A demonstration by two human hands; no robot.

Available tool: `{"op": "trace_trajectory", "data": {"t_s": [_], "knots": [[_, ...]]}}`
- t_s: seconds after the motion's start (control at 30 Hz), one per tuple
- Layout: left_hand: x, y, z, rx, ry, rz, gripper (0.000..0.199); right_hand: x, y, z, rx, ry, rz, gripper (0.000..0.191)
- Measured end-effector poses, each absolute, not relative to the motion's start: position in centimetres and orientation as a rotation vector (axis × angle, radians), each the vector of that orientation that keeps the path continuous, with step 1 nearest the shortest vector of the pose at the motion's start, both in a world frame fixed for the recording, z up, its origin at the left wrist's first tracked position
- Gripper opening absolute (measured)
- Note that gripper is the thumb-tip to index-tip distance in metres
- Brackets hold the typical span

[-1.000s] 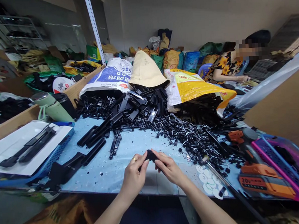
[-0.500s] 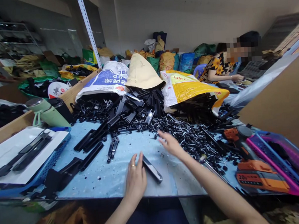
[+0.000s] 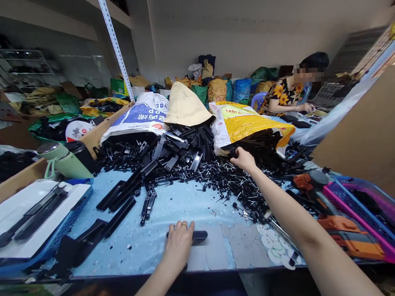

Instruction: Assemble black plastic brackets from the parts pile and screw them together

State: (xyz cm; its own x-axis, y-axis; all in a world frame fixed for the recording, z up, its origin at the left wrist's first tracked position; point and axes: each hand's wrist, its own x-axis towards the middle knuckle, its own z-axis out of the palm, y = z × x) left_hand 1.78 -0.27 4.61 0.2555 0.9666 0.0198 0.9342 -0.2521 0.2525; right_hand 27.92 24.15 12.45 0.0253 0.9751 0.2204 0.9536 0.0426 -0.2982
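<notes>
My left hand (image 3: 180,240) is closed over a narrow black plastic part (image 3: 200,237) at the near edge of the table; one end sticks out to the right of the fingers. My right hand (image 3: 245,160) is stretched forward to the mouth of a yellow and white sack (image 3: 245,121). Its fingers are bent together against dark pieces there, and what they grip cannot be made out. Below that hand spreads a heap of small black parts with metal pins (image 3: 225,182). Left of it, flat black fork-ended pieces (image 3: 171,151) spill from a beige sack (image 3: 187,104).
On the right lie an orange cordless drill (image 3: 351,235) and a pink and blue basket (image 3: 363,219). White discs (image 3: 272,243) lie near the front edge. A blue basket (image 3: 65,225), a green flask (image 3: 62,159) and long black pieces (image 3: 120,218) occupy the left. A co-worker (image 3: 281,97) sits behind.
My right hand has moved forward from over the pin heap to the yellow sack's mouth. Under my left hand the black part has turned from slanting to nearly crosswise, and the hand now covers it.
</notes>
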Motion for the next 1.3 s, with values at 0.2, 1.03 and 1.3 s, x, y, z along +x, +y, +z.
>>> {"op": "trace_trajectory", "data": {"t_s": [0.2, 1.03, 1.3], "knots": [[2.7, 2.1, 6.3, 1.393, 1.417, 0.972, 0.052, 26.5, 15.9, 13.3, -1.057, -1.384, 0.496, 0.036], [1.8, 0.6, 6.2, 2.345, 1.209, 0.197, 0.059, 24.4, 1.2, 5.9, -1.115, -3.045, 0.376, 0.033], [2.5, 0.1, 4.9, 2.418, 1.352, 0.411, 0.049, 22.7, 0.2, 6.7, -1.303, -2.901, 0.13, 0.027]]}}
